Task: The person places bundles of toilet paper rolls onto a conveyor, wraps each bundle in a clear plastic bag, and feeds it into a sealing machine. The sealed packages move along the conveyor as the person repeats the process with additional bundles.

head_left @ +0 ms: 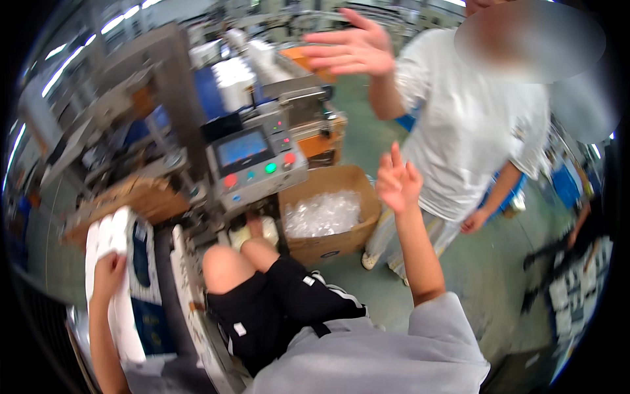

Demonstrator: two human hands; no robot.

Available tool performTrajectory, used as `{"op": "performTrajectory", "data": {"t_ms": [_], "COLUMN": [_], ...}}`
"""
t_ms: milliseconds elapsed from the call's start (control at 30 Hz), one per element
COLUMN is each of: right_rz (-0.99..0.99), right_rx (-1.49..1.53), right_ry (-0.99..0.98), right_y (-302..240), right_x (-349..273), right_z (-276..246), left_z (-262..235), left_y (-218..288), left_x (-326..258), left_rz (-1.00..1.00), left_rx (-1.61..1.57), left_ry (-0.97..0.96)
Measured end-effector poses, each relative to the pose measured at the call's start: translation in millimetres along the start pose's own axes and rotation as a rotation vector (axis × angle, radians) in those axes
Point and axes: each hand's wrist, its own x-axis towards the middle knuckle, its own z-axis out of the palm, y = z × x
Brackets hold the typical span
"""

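At the lower left, my left hand (pixel 110 272) rests on a row of white, soft-looking packs (pixel 118 322) with dark blue printed sides. Its fingers are curled closed, and what lies inside them, if anything, is hidden. My right hand (pixel 400 184) is raised in the air to the right of the machine, with nothing in it. A finger or two point up and the others are partly bent and apart. A co-worker in a white shirt (pixel 472 125) stands in front of me. That person's raised hand (pixel 354 49) is spread flat above my right one.
A machine control box (pixel 256 161) with a screen and lit buttons stands ahead. Beside it, a cardboard box (pixel 335 246) holds crumpled clear plastic. A metal rail (pixel 197 315) runs between the packs and my knees. Another person (pixel 577 223) is at the far right by stacked packs (pixel 571 295).
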Motion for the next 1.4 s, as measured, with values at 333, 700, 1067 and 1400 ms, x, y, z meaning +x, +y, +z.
{"op": "performTrajectory", "data": {"t_ms": [333, 700, 1067, 1400], "right_rz": [0.572, 0.718, 0.792, 0.694], "right_rx": [0.291, 0.23, 0.114, -0.991], "right_ry": [0.388, 0.537, 0.647, -0.407], "right_y": [204, 291, 288, 409], "right_x": [-30, -44, -12, 196], "right_z": [-66, -89, -84, -41], "left_z": [-40, -121, -64, -177], "left_y": [-15, -307, -341, -300], "left_x": [-74, -241, -230, -192], "left_rz": [0.065, -1.118, -1.343, -1.059], "left_rx": [-0.033, -0.282, -0.181, 0.093], "left_ry": [0.136, 0.314, 0.121, 0.411]}}
